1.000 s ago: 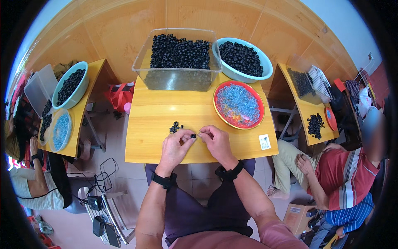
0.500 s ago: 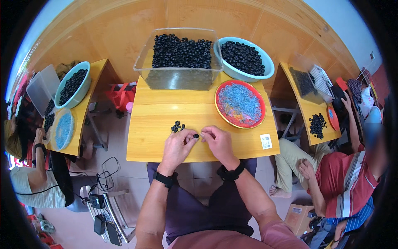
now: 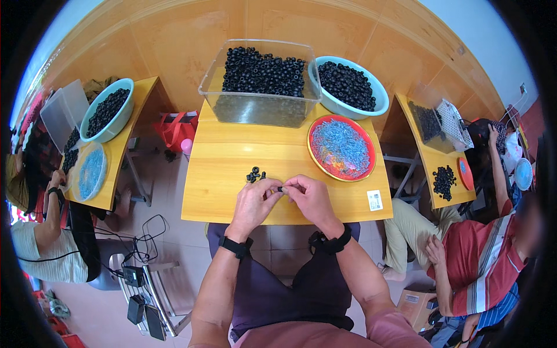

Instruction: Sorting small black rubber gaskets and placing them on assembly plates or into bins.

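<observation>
Right grip (image 3: 311, 200) has just closed in: half a sec ago there was a small gap betw. it and the left grip (image 3: 253, 200), now the fingertips meet. So afaict the work's gone from one-handed holding to both hands on the same part. Left grip pinches one small black piece (image 3: 280, 189) betw. thumb & fingers; the piece sits right where the two grips meet. Right grip's fingertips are pressed together against its near end, tho I can't tell if they're pinching the piece itself or sth tiny hidden there.

Counts, all approx. rel. to the grips: 1 piece in hand, plus a loose cluster (image 3: 253, 174) just past the left grip, prob. 5 or so (they overlap, some may be behind the fingers). Straight out beyond: 1 clear bin (image 3: 261, 110) w/ loads of black pieces, way too many to count. Beyond and right of that: 1 teal bowl (image 3: 348, 114), same deal. Nearer the right grip, out past it: 1 red tray (image 3: 317, 165) w/ a heap of clear-blue bits (image 3: 340, 142), uncountable. Off to its right, 1 white label (image 3: 375, 200) on the tabletop (image 3: 232, 145). 2 black wristbands (image 3: 236, 248), 1 behind ea. grip.
</observation>
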A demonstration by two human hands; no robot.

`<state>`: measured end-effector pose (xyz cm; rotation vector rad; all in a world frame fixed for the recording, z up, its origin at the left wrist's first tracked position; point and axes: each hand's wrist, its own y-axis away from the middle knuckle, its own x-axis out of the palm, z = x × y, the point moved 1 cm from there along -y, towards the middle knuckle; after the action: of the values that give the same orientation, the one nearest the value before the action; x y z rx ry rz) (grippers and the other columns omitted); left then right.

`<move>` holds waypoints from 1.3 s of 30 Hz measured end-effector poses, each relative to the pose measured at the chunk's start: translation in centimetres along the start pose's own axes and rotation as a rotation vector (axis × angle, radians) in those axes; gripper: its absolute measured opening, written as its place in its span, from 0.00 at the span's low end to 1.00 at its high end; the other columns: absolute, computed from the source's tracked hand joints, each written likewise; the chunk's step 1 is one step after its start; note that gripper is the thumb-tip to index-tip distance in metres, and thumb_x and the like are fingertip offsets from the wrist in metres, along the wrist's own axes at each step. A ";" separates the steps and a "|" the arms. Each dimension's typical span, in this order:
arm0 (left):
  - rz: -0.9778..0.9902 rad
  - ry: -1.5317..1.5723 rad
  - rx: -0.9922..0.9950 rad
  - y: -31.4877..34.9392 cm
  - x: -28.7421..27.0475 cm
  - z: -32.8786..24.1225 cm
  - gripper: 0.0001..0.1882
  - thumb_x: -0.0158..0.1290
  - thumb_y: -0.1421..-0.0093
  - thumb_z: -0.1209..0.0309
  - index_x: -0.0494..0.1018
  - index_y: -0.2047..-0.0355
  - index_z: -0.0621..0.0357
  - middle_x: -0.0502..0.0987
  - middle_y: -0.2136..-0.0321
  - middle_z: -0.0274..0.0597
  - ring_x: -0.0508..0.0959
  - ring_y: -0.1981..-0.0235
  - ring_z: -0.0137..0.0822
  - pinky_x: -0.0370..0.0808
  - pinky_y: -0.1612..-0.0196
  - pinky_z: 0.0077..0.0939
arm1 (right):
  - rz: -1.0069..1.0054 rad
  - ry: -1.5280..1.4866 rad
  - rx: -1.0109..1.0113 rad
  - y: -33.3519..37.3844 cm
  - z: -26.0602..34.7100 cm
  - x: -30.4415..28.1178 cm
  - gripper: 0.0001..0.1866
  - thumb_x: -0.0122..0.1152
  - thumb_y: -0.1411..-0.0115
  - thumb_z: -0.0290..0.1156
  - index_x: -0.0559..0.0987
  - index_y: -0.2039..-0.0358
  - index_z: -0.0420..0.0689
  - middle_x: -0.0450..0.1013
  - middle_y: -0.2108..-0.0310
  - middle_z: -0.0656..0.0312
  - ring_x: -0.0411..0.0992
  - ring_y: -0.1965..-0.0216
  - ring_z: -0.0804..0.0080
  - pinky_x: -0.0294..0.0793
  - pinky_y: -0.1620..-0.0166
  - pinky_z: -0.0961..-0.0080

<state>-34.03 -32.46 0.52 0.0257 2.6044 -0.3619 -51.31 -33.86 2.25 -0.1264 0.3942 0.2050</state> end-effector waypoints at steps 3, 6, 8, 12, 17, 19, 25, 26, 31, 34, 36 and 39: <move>-0.004 0.020 -0.003 0.0 0.1 0.2 0.11 0.64 0.42 0.67 0.80 0.61 0.57 0.80 0.75 0.42 0.79 0.75 0.39 0.76 0.68 0.34 | 0.009 -0.068 0.013 -0.2 -0.3 0.2 0.04 0.64 0.37 0.24 0.82 0.64 0.36 0.79 0.74 0.64 0.74 0.75 0.83 0.73 0.71 0.82; -0.003 0.040 -0.018 0.0 0.0 0.1 0.11 0.64 0.41 0.66 0.80 0.61 0.57 0.81 0.74 0.42 0.79 0.75 0.38 0.76 0.68 0.34 | -0.002 -0.120 0.007 -0.3 -0.8 0.5 0.04 0.64 0.37 0.24 0.82 0.64 0.37 0.79 0.73 0.65 0.74 0.74 0.84 0.72 0.71 0.83; 0.008 0.054 -0.041 -0.1 -0.1 0.1 0.11 0.63 0.41 0.66 0.80 0.61 0.57 0.81 0.74 0.42 0.80 0.75 0.38 0.76 0.68 0.34 | -0.025 -0.171 0.007 -0.2 -0.7 0.6 0.03 0.64 0.37 0.24 0.81 0.65 0.37 0.78 0.72 0.65 0.74 0.74 0.84 0.72 0.71 0.83; 0.016 0.096 -0.066 0.2 -0.3 0.4 0.11 0.63 0.41 0.67 0.80 0.60 0.57 0.82 0.72 0.41 0.79 0.74 0.35 0.76 0.68 0.31 | -0.133 0.069 -0.177 1.4 2.2 -0.4 0.05 0.67 0.40 0.24 0.80 0.65 0.39 0.77 0.72 0.60 0.75 0.73 0.74 0.74 0.70 0.76; -0.090 0.195 -0.102 0.6 -0.1 1.0 0.09 0.62 0.40 0.71 0.80 0.60 0.57 0.80 0.74 0.37 0.77 0.75 0.27 0.73 0.70 0.24 | 0.237 0.403 -0.624 8.8 17.4 -6.6 0.04 0.63 0.44 0.33 0.76 0.72 0.52 0.70 0.79 0.61 0.76 0.74 0.61 0.71 0.72 0.66; -0.133 0.357 -0.096 -0.4 1.4 0.6 0.08 0.63 0.40 0.74 0.79 0.61 0.60 0.80 0.73 0.32 0.75 0.74 0.20 0.71 0.70 0.19 | 0.708 0.488 -0.654 11.8 22.4 -9.8 0.07 0.63 0.51 0.34 0.82 0.70 0.51 0.78 0.74 0.69 0.76 0.75 0.66 0.70 0.72 0.69; -0.343 0.607 -0.122 -0.3 0.6 2.1 0.10 0.61 0.39 0.79 0.75 0.57 0.62 0.77 0.70 0.30 0.71 0.72 0.17 0.69 0.68 0.13 | 0.550 -0.287 -0.919 14.1 21.9 -8.0 0.10 0.59 0.36 0.29 0.83 0.61 0.37 0.77 0.50 0.46 0.73 0.73 0.72 0.69 0.70 0.80; -0.363 0.591 -0.111 -0.2 0.5 2.2 0.11 0.61 0.39 0.81 0.74 0.56 0.63 0.76 0.69 0.30 0.71 0.71 0.17 0.69 0.68 0.12 | 0.533 -0.290 -0.894 14.2 22.1 -7.4 0.10 0.59 0.36 0.29 0.83 0.61 0.37 0.77 0.50 0.46 0.73 0.73 0.72 0.69 0.70 0.80; -0.513 0.549 -0.118 1.1 -2.6 3.0 0.12 0.61 0.39 0.82 0.74 0.57 0.63 0.75 0.70 0.29 0.71 0.72 0.16 0.69 0.68 0.11 | 0.512 -0.388 -0.848 14.9 21.5 -8.9 0.17 0.56 0.36 0.35 0.82 0.63 0.30 0.77 0.50 0.38 0.73 0.73 0.72 0.67 0.72 0.79; -0.526 0.645 -0.092 -0.4 0.7 1.8 0.12 0.61 0.39 0.82 0.73 0.56 0.63 0.75 0.70 0.30 0.71 0.72 0.17 0.69 0.67 0.11 | 0.462 -0.317 -0.967 14.2 21.4 -8.5 0.17 0.58 0.38 0.33 0.82 0.61 0.28 0.77 0.50 0.37 0.74 0.73 0.71 0.67 0.72 0.79; -0.513 0.679 -0.090 -0.5 2.1 1.7 0.12 0.60 0.38 0.81 0.73 0.56 0.62 0.75 0.70 0.30 0.72 0.70 0.18 0.70 0.65 0.13 | 0.493 -0.295 -1.018 13.9 21.8 -8.1 0.17 0.58 0.39 0.32 0.81 0.60 0.28 0.77 0.50 0.39 0.74 0.72 0.71 0.67 0.72 0.79; -0.621 0.580 -0.084 0.9 -1.7 3.3 0.10 0.58 0.36 0.79 0.71 0.55 0.62 0.74 0.72 0.31 0.73 0.71 0.21 0.72 0.65 0.15 | 0.450 0.007 -1.442 10.5 21.9 -7.5 0.17 0.60 0.39 0.29 0.81 0.54 0.29 0.79 0.51 0.46 0.74 0.72 0.71 0.68 0.72 0.81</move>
<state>-30.84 -32.33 -1.67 -0.8371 3.1497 -0.5156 -52.36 -21.38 24.33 -1.4626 0.2090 0.9107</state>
